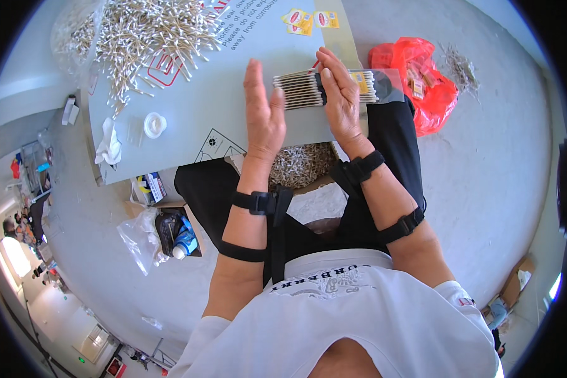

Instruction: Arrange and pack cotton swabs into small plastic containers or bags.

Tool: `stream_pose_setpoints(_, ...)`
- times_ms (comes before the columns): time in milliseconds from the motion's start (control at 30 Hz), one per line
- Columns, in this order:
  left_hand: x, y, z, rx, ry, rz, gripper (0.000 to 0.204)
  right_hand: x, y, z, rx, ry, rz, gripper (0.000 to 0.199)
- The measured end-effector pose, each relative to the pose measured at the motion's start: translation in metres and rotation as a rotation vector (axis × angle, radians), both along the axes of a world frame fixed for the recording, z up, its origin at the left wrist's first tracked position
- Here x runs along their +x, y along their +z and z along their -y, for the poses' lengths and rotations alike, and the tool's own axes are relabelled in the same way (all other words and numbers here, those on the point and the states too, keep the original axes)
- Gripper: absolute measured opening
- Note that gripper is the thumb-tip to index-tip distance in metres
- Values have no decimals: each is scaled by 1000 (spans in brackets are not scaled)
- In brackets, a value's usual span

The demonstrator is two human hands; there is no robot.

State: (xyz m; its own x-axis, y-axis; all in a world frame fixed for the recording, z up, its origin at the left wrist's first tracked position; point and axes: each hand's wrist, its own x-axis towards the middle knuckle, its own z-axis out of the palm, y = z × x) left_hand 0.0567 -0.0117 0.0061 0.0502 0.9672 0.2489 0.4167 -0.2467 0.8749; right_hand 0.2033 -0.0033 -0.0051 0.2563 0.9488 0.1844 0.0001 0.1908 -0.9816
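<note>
My right hand (340, 94) presses down on a row of wooden cotton swabs (299, 89) lying side by side, half inside a clear plastic sleeve (384, 85) with a yellow label. My left hand (263, 113) stands flat and upright, fingers straight, its palm against the left ends of the swab row. Both rest on a grey board (189, 107) laid across my lap.
A big loose heap of cotton swabs (145, 31) covers the board's far left. A small white cup (154, 124) and a crumpled tissue (110, 145) lie near its left edge. A red plastic bag (422, 82) sits on the floor at right. A box of swabs (302, 165) is under the board.
</note>
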Motion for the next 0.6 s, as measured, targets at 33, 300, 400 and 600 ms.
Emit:
stream_pose_setpoints(33, 3, -2, -2, -2, 1, -1, 61, -3, 2, -1, -6, -7, -23, 26)
stream_pose_setpoints(300, 35, -8, -13, -64, 130, 573, 54, -14, -7, -5, 53, -54, 87, 28)
stream_pose_setpoints(400, 17, -6, -14, -99, 128, 704, 51, 0, -6, -5, 1, -8, -49, 27)
stream_pose_setpoints(600, -15, 11, 4, 30, -105, -369, 65, 49, 36, 0, 116, 296, 907, 56)
